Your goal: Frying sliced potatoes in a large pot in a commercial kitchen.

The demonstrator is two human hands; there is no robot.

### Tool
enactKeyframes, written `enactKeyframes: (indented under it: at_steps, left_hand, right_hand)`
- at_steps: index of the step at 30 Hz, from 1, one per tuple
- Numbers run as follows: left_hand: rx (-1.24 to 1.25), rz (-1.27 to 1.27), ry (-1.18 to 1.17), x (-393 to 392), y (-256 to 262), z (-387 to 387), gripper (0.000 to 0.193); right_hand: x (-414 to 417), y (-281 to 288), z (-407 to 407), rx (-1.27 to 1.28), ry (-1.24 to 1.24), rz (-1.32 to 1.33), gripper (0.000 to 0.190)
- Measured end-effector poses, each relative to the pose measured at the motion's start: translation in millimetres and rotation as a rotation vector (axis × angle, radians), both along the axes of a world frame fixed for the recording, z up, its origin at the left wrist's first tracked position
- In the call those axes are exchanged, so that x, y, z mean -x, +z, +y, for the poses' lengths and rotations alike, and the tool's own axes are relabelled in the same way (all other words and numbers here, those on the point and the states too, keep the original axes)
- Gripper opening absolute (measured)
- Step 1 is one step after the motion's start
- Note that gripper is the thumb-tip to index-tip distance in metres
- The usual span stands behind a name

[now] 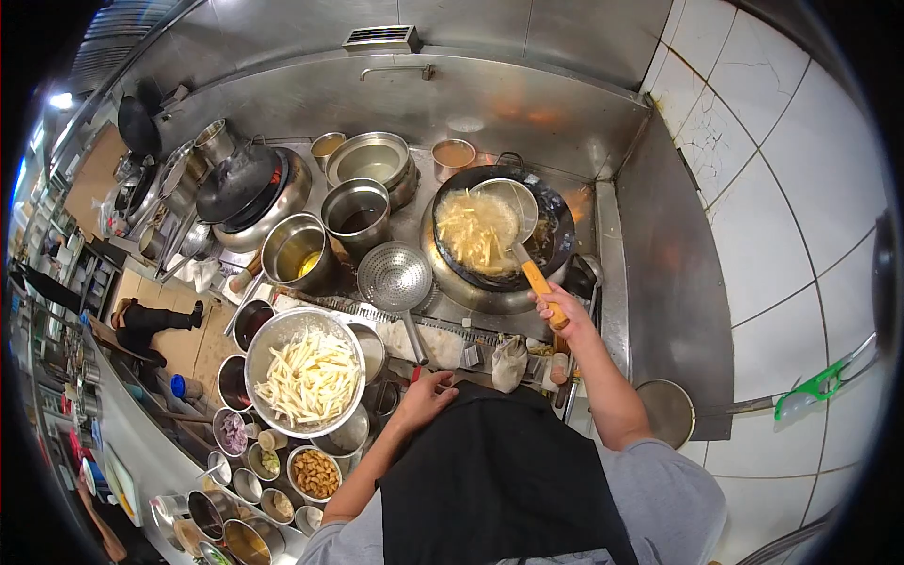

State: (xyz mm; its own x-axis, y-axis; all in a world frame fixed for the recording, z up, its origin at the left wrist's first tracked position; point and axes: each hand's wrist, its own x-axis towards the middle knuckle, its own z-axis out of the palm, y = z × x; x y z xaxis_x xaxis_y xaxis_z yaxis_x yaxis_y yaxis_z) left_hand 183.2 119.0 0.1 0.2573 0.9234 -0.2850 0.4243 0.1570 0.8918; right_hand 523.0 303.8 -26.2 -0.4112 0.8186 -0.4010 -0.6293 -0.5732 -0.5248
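Observation:
My right hand (pixel 567 316) grips the wooden handle (pixel 542 293) of a fine-mesh skimmer (pixel 514 201). The skimmer's round head lies in the wok (pixel 558 205), partly in the bubbling oil. Pale cut strips, likely potato (pixel 474 240), fry at the wok's left side. My left hand (pixel 429 399) is empty, with loosely bent fingers, by the front of my black apron (pixel 487 466). Left of it stands a metal bowl (pixel 357 385) heaped with raw pale strips (pixel 308 376). A perforated ladle (pixel 395 275) lies between the bowl and the wok.
Deep metal pots (pixel 355 205) stand left of the wok, one with yellow oil (pixel 308 265). A second wok (pixel 236 183) sits on the far-left burner. Several small ingredient containers (pixel 316 473) crowd the lower left. Tiled wall (pixel 784 261) bounds the right. A person's leg (pixel 166 319) shows at far left.

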Motion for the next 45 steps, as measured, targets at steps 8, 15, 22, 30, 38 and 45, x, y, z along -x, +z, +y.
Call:
enactKeyframes:
  at_steps: [8,15,22,30,38,45]
  left_hand:
    - [0.002,0.017,-0.007,1.1,10.2,-0.3,0.048]
    - [-0.003,0.020,-0.060,-2.2,8.4,5.8,0.048]
    - [-0.010,0.034,-0.111,-10.4,13.4,13.8,0.049]
    - [0.016,0.035,-0.140,-13.8,12.4,16.7,0.046]
    - [0.032,0.054,-0.147,-15.3,20.2,18.3,0.047]
    - [0.017,0.061,-0.154,-18.6,19.7,21.8,0.047]
  right_hand:
    - [-39.6,29.8,-48.9,-0.075,-0.074,-0.160,0.064]
    - [-37.7,74.7,-62.6,-0.204,-0.196,-0.613,0.077]
    - [-21.5,83.7,-75.4,-0.354,-0.199,-0.927,0.074]
    - [-15.0,94.1,-98.0,-0.563,-0.148,-1.199,0.068]
    - [-11.4,99.8,-136.0,-0.543,-0.065,-1.121,0.067]
    - [-10.3,71.5,-117.5,-0.568,0.047,-1.224,0.069]
